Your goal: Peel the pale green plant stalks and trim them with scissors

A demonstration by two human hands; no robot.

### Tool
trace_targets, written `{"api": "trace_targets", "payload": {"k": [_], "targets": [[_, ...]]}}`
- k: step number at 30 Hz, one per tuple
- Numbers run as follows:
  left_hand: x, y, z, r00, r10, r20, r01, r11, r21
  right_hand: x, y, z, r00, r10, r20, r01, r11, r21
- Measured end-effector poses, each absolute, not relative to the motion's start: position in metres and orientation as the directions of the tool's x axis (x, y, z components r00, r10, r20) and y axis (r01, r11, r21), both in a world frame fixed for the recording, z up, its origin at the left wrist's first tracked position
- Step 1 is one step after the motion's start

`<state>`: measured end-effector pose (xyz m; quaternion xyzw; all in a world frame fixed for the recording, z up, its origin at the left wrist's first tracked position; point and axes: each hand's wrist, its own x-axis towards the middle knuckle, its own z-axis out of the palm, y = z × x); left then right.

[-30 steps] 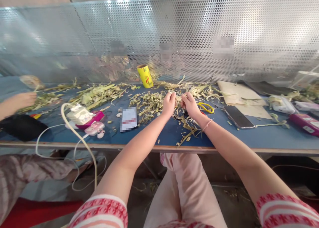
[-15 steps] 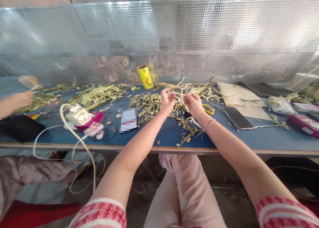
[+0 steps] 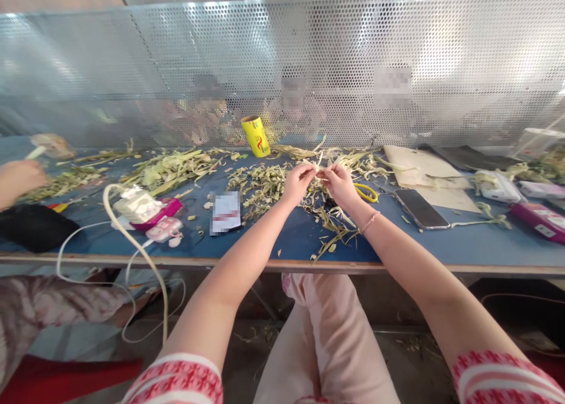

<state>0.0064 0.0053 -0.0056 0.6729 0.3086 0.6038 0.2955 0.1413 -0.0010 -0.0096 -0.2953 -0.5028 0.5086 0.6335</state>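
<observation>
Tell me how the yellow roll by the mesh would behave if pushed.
The yellow roll stands on end, leaning, so it would probably tip easily. Once down, its round body would likely roll. The open core suggests it is light.

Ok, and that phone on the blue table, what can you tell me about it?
The phone is a slim black slab with a dark, glossy screen facing up. It lies flat and slantwise on the blue table, to the right of the right hand and beside a tan board. Nothing holds it.
</observation>
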Motion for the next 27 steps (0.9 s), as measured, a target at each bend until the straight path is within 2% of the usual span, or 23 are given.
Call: {"api": "trace_targets", "payload": {"k": [3,5,8,11,13,15,21,27], "targets": [[0.006,0.004,-0.003,0.089,0.825,0.557,0.013,-0.561,0.828,0.143,0.003,-0.015,-0.044,0.914,0.403,-0.185,0.389,-0.903],[0.005,0.005,-0.003,0.105,0.851,0.514,-0.048,-0.512,0.858,0.145,0.004,-0.017,-0.086,0.869,0.487,-0.021,0.487,-0.873],[0.005,0.007,-0.004,0.126,0.899,0.419,-0.149,-0.401,0.904,0.150,0.002,-0.017,-0.189,0.746,0.638,0.239,0.666,-0.707],[0.006,0.006,-0.002,0.155,0.932,0.328,-0.216,-0.292,0.932,0.153,-0.001,-0.015,-0.288,0.612,0.737,0.387,0.778,-0.495],[0.007,0.003,0.000,0.165,0.936,0.310,-0.255,-0.263,0.930,0.154,-0.002,-0.013,-0.331,0.545,0.771,0.419,0.817,-0.397],[0.008,0.001,0.002,0.162,0.933,0.320,-0.280,-0.267,0.922,0.154,-0.002,-0.013,-0.353,0.508,0.786,0.426,0.835,-0.348],[0.009,0.000,0.000,0.128,0.923,0.364,-0.267,-0.321,0.909,0.153,-0.004,-0.011,-0.356,0.542,0.761,0.445,0.815,-0.372],[0.010,0.007,-0.005,0.127,0.929,0.348,-0.266,-0.307,0.914,0.153,-0.006,-0.011,-0.326,0.528,0.784,0.492,0.803,-0.337]]}}
